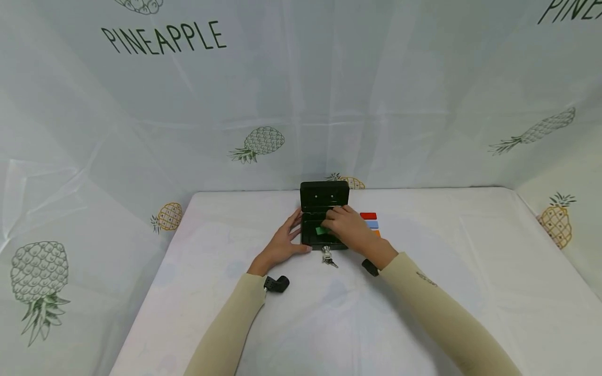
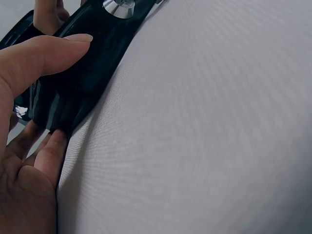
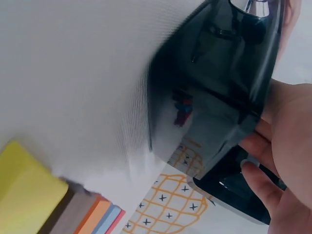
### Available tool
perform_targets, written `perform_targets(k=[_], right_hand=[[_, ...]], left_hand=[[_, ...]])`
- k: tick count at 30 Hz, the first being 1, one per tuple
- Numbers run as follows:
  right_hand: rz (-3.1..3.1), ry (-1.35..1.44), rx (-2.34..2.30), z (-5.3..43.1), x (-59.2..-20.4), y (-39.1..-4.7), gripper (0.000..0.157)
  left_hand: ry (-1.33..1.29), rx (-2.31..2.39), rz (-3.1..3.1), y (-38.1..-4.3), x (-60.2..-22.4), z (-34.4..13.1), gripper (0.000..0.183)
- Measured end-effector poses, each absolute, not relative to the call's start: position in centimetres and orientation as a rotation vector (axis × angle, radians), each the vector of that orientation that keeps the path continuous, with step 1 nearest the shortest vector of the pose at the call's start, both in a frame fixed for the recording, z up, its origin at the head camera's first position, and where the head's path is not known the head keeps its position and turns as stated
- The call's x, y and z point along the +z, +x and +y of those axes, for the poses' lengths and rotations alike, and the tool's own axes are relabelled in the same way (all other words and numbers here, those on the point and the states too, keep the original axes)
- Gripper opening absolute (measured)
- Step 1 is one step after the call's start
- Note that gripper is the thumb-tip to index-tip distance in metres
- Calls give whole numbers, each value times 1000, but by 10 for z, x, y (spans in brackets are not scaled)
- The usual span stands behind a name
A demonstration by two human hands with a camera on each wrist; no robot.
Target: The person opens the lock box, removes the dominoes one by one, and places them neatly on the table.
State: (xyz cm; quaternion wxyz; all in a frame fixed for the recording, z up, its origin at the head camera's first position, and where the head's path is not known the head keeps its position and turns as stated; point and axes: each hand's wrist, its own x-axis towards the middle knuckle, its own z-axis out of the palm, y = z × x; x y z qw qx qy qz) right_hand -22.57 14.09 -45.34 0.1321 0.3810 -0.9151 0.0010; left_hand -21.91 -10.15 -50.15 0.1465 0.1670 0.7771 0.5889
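Note:
A black cash box (image 1: 307,237) stands with its lid (image 1: 324,193) raised at the back. Keys (image 1: 327,257) hang from the lock at its front. My left hand (image 1: 281,244) spreads around the box's near left corner, its thumb (image 2: 63,51) along the front wall and its fingers against the side. My right hand (image 1: 350,227) reaches over the right wall into the box, fingers curled, with a green block (image 1: 322,230) at the fingertips. In the right wrist view the box wall hides that block.
To the right of the box lies a row of coloured blocks: red (image 1: 369,215), light blue (image 1: 372,224) and orange (image 1: 377,233), with a grey-brown one (image 3: 68,209) and a yellow one (image 3: 29,190) in the right wrist view. A white cloth (image 1: 447,235) covers the table, and a pineapple-print sheet (image 1: 376,94) hangs behind.

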Motion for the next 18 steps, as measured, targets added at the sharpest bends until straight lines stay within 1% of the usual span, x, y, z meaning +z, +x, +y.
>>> perform_targets(k=[12, 18], right_hand=[[-2512, 1119, 55, 160, -444, -211, 27], [-2524, 1063, 106, 173, -443, -205, 27]], left_hand=[[487, 1706, 2229, -221, -504, -102, 116], [475, 1703, 2240, -220, -504, -102, 117]])
